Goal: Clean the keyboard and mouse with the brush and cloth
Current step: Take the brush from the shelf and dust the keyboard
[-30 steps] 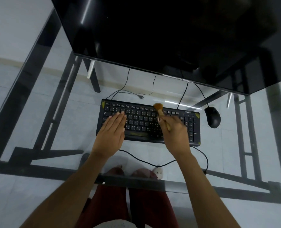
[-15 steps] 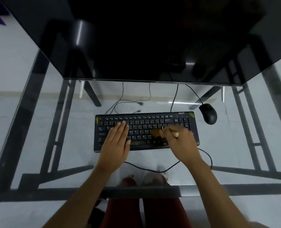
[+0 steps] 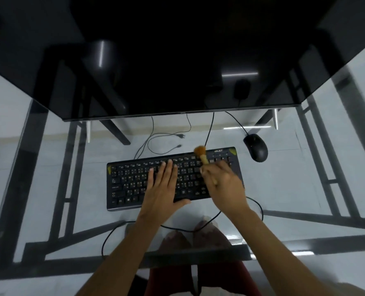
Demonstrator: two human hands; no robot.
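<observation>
I am laying my left hand (image 3: 163,185) flat on the middle of the keyboard (image 3: 134,184), fingers straight and together, thumb at its near edge, holding nothing. My right hand (image 3: 224,184) is curling its grip round the brush (image 3: 201,155), bristles pointing away over the keyboard's far edge. The keyboard is lying on the glass desk (image 3: 49,189), the mouse (image 3: 256,150) just beside its far right corner.

A black keyboard (image 3: 130,184) with pale key legends and yellow corner marks lies flat on the glass surface (image 3: 284,178), slightly skewed, its right end farther back. A small brush (image 3: 201,154) with orange bristles and a pale wooden handle tilts over its back edge, bristles at the top row. A black mouse (image 3: 255,150) sits just beyond the keyboard's right back corner.
</observation>
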